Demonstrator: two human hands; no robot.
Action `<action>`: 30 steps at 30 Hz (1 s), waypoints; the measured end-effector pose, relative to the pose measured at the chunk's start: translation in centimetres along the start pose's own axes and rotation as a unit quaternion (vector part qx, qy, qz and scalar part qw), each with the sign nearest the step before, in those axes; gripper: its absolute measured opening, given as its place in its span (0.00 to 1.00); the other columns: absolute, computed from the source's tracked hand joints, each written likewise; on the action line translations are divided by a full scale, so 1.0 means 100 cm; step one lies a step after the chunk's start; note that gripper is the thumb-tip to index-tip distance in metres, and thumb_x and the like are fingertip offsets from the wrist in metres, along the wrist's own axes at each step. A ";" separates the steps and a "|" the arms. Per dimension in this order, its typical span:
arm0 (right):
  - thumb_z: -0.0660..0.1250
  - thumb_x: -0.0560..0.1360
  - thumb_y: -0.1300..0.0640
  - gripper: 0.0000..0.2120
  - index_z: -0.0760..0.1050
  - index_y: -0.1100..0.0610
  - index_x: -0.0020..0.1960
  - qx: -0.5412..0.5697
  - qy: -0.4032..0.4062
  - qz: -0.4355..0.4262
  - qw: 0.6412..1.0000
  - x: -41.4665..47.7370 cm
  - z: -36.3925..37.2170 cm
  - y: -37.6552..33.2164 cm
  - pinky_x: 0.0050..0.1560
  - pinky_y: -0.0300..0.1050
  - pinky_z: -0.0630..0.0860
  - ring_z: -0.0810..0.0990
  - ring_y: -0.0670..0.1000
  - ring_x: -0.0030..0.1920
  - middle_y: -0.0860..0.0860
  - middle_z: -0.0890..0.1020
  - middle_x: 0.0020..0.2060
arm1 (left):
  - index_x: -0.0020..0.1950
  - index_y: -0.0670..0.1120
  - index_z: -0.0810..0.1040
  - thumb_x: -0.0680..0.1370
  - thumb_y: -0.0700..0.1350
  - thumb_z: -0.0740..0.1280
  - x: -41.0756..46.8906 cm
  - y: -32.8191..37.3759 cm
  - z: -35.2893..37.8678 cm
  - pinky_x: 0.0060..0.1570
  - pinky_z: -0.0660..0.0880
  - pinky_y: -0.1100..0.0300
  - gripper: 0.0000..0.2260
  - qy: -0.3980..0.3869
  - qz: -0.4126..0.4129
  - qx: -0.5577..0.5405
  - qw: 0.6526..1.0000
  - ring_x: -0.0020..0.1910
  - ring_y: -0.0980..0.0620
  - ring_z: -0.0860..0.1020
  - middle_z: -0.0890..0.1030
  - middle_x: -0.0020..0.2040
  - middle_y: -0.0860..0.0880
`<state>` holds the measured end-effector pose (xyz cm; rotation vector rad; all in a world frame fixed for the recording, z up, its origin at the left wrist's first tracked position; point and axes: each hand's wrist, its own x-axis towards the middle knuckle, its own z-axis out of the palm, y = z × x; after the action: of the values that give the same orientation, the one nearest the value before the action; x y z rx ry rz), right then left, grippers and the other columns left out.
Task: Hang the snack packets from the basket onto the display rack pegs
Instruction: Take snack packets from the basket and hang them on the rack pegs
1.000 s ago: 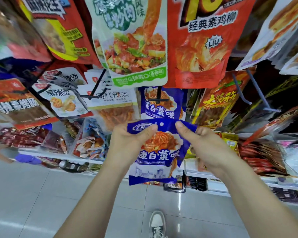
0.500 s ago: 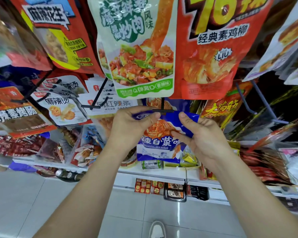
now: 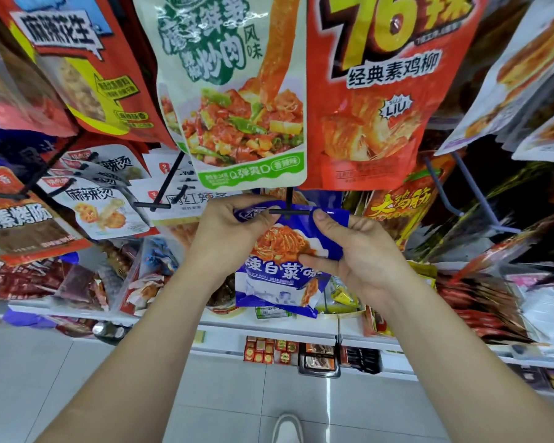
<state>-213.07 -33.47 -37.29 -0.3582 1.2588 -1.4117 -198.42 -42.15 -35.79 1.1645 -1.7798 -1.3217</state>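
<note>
Over at the far left a brown pack [image 3: 20,219] hangs, with white packs [image 3: 106,209] just beside it and a big red peanut pack [image 3: 77,65] above them. A green pack [image 3: 237,100] hangs top centre, its lower edge just above the person's hands. The left hand [image 3: 224,231] is up in front of it all, its fingers [image 3: 237,204] and thumb pinching the top left corner of a blue packet [image 3: 282,273]. The packet is held upright in the air, printed front facing the person, at the height of a black peg [image 3: 290,212]; the peg's crossbar tip lies right against the packet's top edge, between the two thumbs. I cannot tell whether the packet's hole is on the peg. The right hand [image 3: 365,263] grips the packet's right side, thumb on the top corner, fingers curled across the front below it. Above the right hand hangs a red pack [image 3: 381,107], and a yellow pack [image 3: 400,212] sits just right of the packet. Further right two grey pegs [image 3: 475,199] stick out, under pale packs [image 3: 525,75] at the top corner. Below everything runs a white shelf [image 3: 269,329] of small goods, then the grey floor [image 3: 77,378] and the toe of a white shoe [image 3: 287,426].
</note>
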 end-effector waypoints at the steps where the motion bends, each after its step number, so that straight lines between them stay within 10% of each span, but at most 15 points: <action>1: 0.67 0.77 0.59 0.06 0.81 0.59 0.46 0.012 0.002 -0.002 1.000 0.001 -0.001 0.000 0.41 0.49 0.84 0.84 0.50 0.44 0.54 0.86 0.43 | 0.42 0.57 0.80 0.76 0.35 0.68 0.000 0.002 0.000 0.38 0.72 0.76 0.15 -0.006 0.014 0.020 1.000 0.37 0.68 0.78 0.82 0.34 0.65; 8: 0.68 0.77 0.60 0.07 0.81 0.61 0.42 0.004 0.055 -0.049 0.997 0.014 0.002 0.002 0.43 0.48 0.84 0.83 0.48 0.45 0.53 0.85 0.43 | 0.54 0.46 0.85 0.74 0.40 0.71 0.009 -0.002 0.008 0.47 0.71 0.74 0.09 0.095 0.087 0.184 0.974 0.50 0.60 0.79 0.84 0.50 0.53; 12: 0.71 0.75 0.56 0.19 0.77 0.73 0.52 -0.099 0.127 -0.117 0.980 0.024 0.001 0.002 0.35 0.43 0.82 0.79 0.55 0.44 0.72 0.77 0.51 | 0.45 0.44 0.85 0.73 0.49 0.63 0.016 -0.007 0.013 0.43 0.73 0.57 0.14 0.147 0.185 0.314 0.919 0.46 0.41 0.82 0.86 0.44 0.44; 15: 0.70 0.77 0.58 0.15 0.72 0.64 0.34 -0.163 0.142 -0.153 0.964 0.029 -0.005 -0.003 0.33 0.44 0.82 0.71 0.52 0.34 0.62 0.72 0.30 | 0.47 0.47 0.84 0.73 0.52 0.58 0.023 -0.014 0.011 0.42 0.74 0.53 0.17 0.170 0.211 0.376 0.886 0.50 0.39 0.81 0.85 0.47 0.44; 18: 0.70 0.76 0.60 0.08 0.73 0.64 0.45 -0.179 0.122 -0.135 0.967 0.032 -0.013 -0.006 0.31 0.41 0.80 0.76 0.50 0.38 0.58 0.74 0.36 | 0.46 0.44 0.82 0.76 0.50 0.65 0.028 -0.021 0.013 0.34 0.64 0.57 0.12 0.181 0.190 0.406 0.876 0.44 0.37 0.80 0.84 0.44 0.42; 25: 0.70 0.75 0.62 0.06 0.77 0.63 0.49 -0.171 0.098 -0.032 0.980 0.037 -0.023 0.009 0.35 0.48 0.84 0.83 0.55 0.48 0.62 0.80 0.48 | 0.42 0.41 0.78 0.74 0.43 0.71 0.018 -0.021 0.016 0.32 0.54 0.63 0.06 0.197 0.139 0.276 0.930 0.37 0.45 0.76 0.79 0.36 0.43; 30: 0.70 0.77 0.55 0.10 0.69 0.57 0.49 -0.079 0.132 -0.003 0.988 0.038 -0.026 0.017 0.35 0.53 0.84 0.77 0.55 0.61 0.56 0.79 0.57 | 0.54 0.54 0.69 0.69 0.49 0.77 -0.029 -0.067 0.033 0.36 0.75 0.56 0.20 0.072 0.034 0.255 0.964 0.35 0.56 0.77 0.75 0.45 0.52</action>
<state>-215.35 -35.13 -41.28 -0.2894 1.5917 -1.4012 -198.18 -38.96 -43.05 1.4088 -2.0938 -0.7295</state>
